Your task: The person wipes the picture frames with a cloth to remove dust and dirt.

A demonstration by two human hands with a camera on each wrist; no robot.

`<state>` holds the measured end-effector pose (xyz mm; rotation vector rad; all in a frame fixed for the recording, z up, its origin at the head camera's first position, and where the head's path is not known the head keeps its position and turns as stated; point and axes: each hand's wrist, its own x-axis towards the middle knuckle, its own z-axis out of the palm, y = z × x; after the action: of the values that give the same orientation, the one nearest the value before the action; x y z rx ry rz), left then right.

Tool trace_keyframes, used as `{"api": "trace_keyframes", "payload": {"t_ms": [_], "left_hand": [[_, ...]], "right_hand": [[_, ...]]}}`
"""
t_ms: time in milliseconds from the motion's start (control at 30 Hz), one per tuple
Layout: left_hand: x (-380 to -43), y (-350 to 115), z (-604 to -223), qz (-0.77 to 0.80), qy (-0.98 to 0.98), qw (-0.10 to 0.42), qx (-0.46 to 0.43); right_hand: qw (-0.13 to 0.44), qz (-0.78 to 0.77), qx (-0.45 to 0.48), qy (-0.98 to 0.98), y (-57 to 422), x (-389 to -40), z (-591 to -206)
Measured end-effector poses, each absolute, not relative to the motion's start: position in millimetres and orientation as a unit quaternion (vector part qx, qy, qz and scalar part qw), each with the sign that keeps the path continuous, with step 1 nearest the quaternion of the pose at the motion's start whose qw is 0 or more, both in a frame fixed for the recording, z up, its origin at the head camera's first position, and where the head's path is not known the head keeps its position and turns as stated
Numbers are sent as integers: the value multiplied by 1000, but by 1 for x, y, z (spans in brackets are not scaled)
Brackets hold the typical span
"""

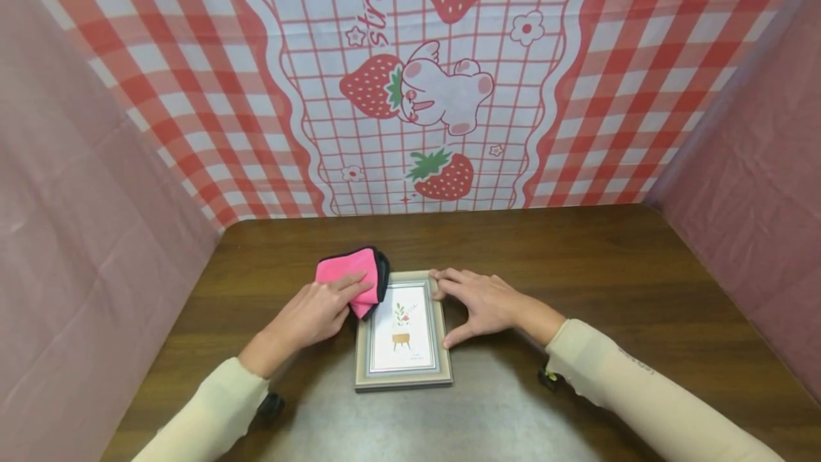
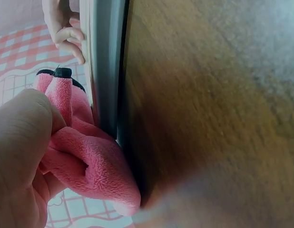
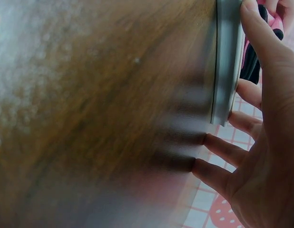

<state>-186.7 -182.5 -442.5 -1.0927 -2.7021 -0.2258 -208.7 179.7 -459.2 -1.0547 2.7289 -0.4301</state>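
Note:
A picture frame [image 1: 404, 378] with a cream and silver border lies flat on the wooden table, its print of a potted plant facing up. My left hand [image 1: 316, 311] holds a folded pink cloth [image 1: 346, 267] with black edging over the frame's upper left corner. In the left wrist view the plush pink cloth [image 2: 97, 164] bunches under the thumb, along the frame's side [image 2: 106, 61]. My right hand [image 1: 484, 303] touches the frame's right side with spread fingers, the thumb lower down and the fingertips near the upper right corner. Two of its fingertips [image 3: 204, 138] rest on the table beyond the frame.
The brown wooden table [image 1: 577, 255] reaches back to a red-and-white checked cloth backdrop [image 1: 442, 170] with strawberry prints. Plain pinkish cloth walls stand at the left [image 1: 83, 184] and right [image 1: 750, 177].

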Motion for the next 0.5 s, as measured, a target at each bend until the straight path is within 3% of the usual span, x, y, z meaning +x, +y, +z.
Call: {"api": "trace_keyframes", "payload": {"t_ms": [300, 500], "left_hand": [[-190, -188, -438, -96, -931, 130, -326], [-193, -189, -434, -98, -941, 110, -305]], "right_hand": [[87, -145, -357, 919, 180, -207, -458], [86, -144, -356, 919, 180, -208, -458]]}}
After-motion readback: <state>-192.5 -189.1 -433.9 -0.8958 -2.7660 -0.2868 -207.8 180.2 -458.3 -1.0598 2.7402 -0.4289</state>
